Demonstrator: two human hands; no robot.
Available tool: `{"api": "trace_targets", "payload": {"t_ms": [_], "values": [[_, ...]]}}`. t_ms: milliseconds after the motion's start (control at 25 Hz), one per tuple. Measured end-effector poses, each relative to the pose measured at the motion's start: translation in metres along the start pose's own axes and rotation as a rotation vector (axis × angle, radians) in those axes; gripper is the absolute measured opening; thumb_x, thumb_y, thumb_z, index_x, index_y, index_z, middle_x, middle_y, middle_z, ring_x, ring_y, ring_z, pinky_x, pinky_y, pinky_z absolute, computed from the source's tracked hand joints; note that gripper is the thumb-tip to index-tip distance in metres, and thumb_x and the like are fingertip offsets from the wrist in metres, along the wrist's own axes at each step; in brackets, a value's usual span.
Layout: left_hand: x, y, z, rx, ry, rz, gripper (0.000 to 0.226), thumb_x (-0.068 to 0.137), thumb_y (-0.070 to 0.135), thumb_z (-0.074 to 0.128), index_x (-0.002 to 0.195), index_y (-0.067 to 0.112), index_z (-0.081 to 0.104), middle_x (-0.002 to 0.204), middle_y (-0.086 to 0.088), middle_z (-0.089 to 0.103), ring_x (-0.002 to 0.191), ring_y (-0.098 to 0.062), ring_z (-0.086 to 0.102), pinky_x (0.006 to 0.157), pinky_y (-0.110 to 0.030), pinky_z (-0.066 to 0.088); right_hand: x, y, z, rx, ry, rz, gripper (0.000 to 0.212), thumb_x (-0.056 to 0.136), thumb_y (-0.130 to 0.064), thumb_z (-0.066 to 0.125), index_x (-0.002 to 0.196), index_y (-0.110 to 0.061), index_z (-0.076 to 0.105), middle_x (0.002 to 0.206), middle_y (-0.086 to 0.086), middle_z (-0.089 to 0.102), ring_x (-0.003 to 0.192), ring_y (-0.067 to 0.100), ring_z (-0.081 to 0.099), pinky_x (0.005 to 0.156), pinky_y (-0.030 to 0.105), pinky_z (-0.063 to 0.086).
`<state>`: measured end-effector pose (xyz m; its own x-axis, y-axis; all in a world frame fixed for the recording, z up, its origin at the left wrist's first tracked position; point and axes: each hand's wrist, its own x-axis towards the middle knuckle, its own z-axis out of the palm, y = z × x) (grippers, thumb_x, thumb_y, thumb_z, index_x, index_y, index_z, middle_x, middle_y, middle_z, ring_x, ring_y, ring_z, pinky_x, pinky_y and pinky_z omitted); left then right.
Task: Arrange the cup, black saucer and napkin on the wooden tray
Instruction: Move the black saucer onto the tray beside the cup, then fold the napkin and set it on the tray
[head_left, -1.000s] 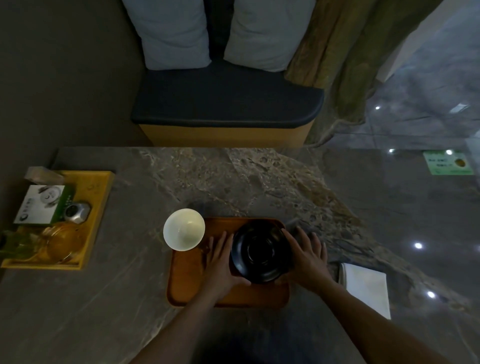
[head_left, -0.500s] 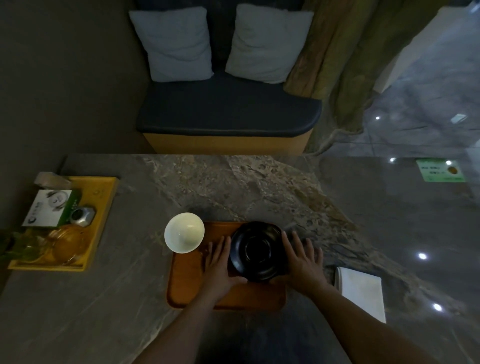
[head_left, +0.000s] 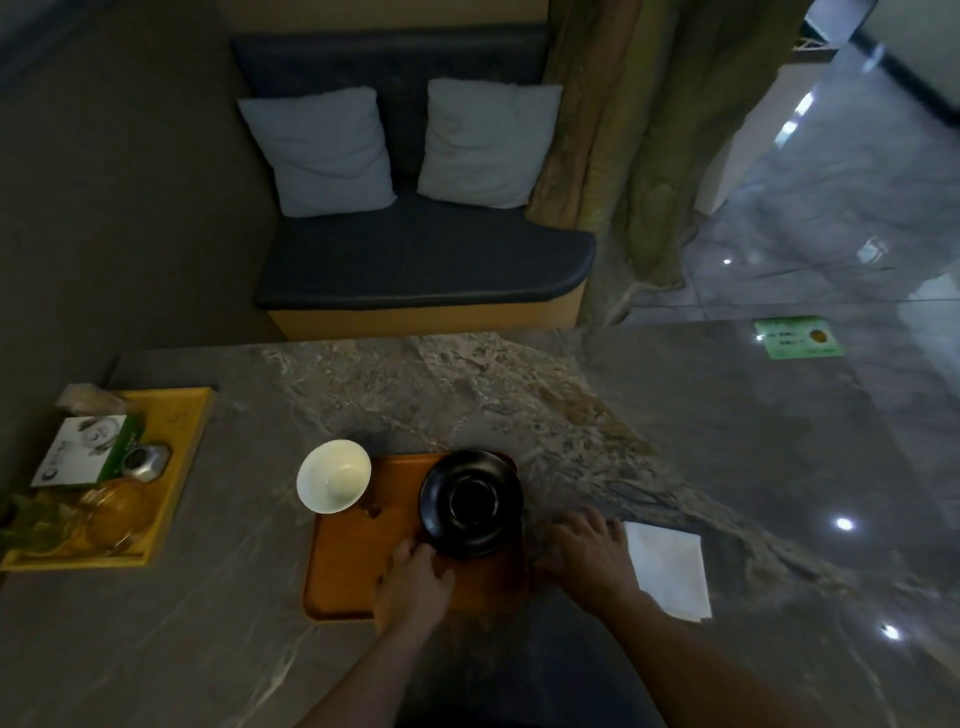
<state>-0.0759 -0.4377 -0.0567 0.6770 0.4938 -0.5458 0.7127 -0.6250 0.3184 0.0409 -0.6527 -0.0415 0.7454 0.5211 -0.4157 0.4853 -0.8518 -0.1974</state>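
While the left hand (head_left: 413, 582) lies flat on the near part of the wooden tray (head_left: 353, 566), its fingers (head_left: 410, 551) spread loosely and just touching the near edge of the black saucer (head_left: 470, 503), it grips nothing. Right of the tray, the right hand (head_left: 584, 553) rests open on the table (head_left: 208, 649), empty, its fingers beside the white napkin (head_left: 667, 569) lying flat there. Farther back, the saucer sits on the tray's right half. A white cup (head_left: 334, 475) stands at the tray's far left corner, overlapping its edge.
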Motion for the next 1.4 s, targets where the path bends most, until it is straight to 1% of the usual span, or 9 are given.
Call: {"api": "trace_targets", "payload": {"t_ms": [80, 160, 320, 520, 760, 1000, 1160, 1280, 1400], "values": [[-0.002, 0.006, 0.0, -0.004, -0.072, 0.046, 0.032, 0.092, 0.044, 0.056, 0.117, 0.025, 0.059, 0.128, -0.001, 0.055, 0.107, -0.018, 0.058, 0.095, -0.039, 0.049, -0.008, 0.016, -0.003, 0.001, 0.007, 0.0, 0.051, 0.09, -0.056, 0.048, 0.135, -0.032, 0.048, 0.148, -0.002, 0.042, 0.139, 0.025, 0.027, 0.111, 0.047, 0.023], [-0.003, 0.013, 0.001, -0.015, -0.148, 0.1, 0.026, 0.091, 0.04, 0.061, 0.109, 0.022, 0.063, 0.117, -0.003, 0.064, 0.102, -0.018, 0.061, 0.093, -0.038, 0.05, -0.017, 0.033, -0.007, 0.032, -0.007, 0.005, 0.046, 0.092, -0.049, 0.049, 0.134, -0.03, 0.049, 0.147, 0.0, 0.044, 0.138, 0.023, 0.031, 0.112, 0.046, 0.026], [-0.006, 0.039, 0.001, 0.053, -0.252, 0.246, 0.017, 0.086, 0.04, 0.065, 0.096, 0.027, 0.064, 0.102, 0.005, 0.068, 0.092, -0.01, 0.062, 0.086, -0.032, 0.052, -0.035, 0.067, -0.015, 0.067, 0.01, 0.033, 0.035, 0.095, -0.043, 0.045, 0.123, -0.027, 0.058, 0.134, 0.001, 0.058, 0.126, 0.021, 0.047, 0.105, 0.041, 0.036], [-0.002, 0.096, 0.005, 0.279, -0.362, 0.415, 0.03, 0.082, 0.047, 0.065, 0.102, 0.025, 0.066, 0.111, 0.0, 0.069, 0.102, -0.018, 0.063, 0.086, -0.037, 0.052, -0.056, 0.104, -0.019, 0.096, 0.078, 0.065, 0.042, 0.094, -0.05, 0.048, 0.132, -0.033, 0.052, 0.141, -0.006, 0.051, 0.128, 0.017, 0.046, 0.101, 0.039, 0.038], [0.009, 0.163, 0.015, 0.45, -0.474, 0.48, 0.042, 0.079, 0.052, 0.066, 0.11, 0.024, 0.063, 0.12, -0.004, 0.066, 0.108, -0.025, 0.062, 0.092, -0.043, 0.052, -0.07, 0.139, -0.018, 0.071, 0.015, 0.211, 0.044, 0.092, -0.05, 0.052, 0.133, -0.034, 0.049, 0.143, -0.003, 0.05, 0.13, 0.02, 0.043, 0.106, 0.044, 0.036], [0.017, 0.22, 0.032, 0.547, -0.444, 0.552, 0.047, 0.078, 0.052, 0.066, 0.114, 0.023, 0.06, 0.121, -0.005, 0.063, 0.107, -0.027, 0.059, 0.089, -0.041, 0.05, -0.068, 0.165, -0.02, 0.028, -0.05, 0.28, 0.065, 0.083, -0.052, 0.063, 0.14, -0.032, 0.041, 0.147, 0.001, 0.044, 0.134, 0.026, 0.037, 0.105, 0.048, 0.033], [0.016, 0.239, 0.051, 0.587, -0.385, 0.6, 0.052, 0.08, 0.05, 0.068, 0.122, 0.023, 0.056, 0.124, -0.007, 0.059, 0.11, -0.027, 0.057, 0.086, -0.04, 0.047, -0.06, 0.172, -0.019, 0.043, -0.142, 0.287, 0.091, 0.074, -0.056, 0.073, 0.148, -0.038, 0.023, 0.158, 0.003, 0.022, 0.145, 0.035, 0.014, 0.113, 0.06, 0.018], [0.015, 0.244, 0.061, 0.589, -0.36, 0.578, 0.056, 0.08, 0.045, 0.07, 0.129, 0.024, 0.052, 0.133, -0.008, 0.052, 0.119, -0.028, 0.051, 0.094, -0.043, 0.044, -0.053, 0.176, -0.014, 0.046, -0.184, 0.284, 0.097, 0.071, -0.057, 0.074, 0.148, -0.04, 0.017, 0.16, 0.004, 0.014, 0.146, 0.039, 0.004, 0.114, 0.064, 0.012], [0.011, 0.243, 0.068, 0.638, -0.301, 0.58, 0.06, 0.082, 0.038, 0.07, 0.134, 0.022, 0.046, 0.14, -0.009, 0.045, 0.126, -0.029, 0.046, 0.101, -0.046, 0.04, -0.049, 0.175, -0.006, 0.039, -0.178, 0.275, 0.095, 0.071, -0.054, 0.075, 0.147, -0.04, 0.02, 0.159, 0.006, 0.014, 0.145, 0.04, 0.005, 0.114, 0.065, 0.012]]}}
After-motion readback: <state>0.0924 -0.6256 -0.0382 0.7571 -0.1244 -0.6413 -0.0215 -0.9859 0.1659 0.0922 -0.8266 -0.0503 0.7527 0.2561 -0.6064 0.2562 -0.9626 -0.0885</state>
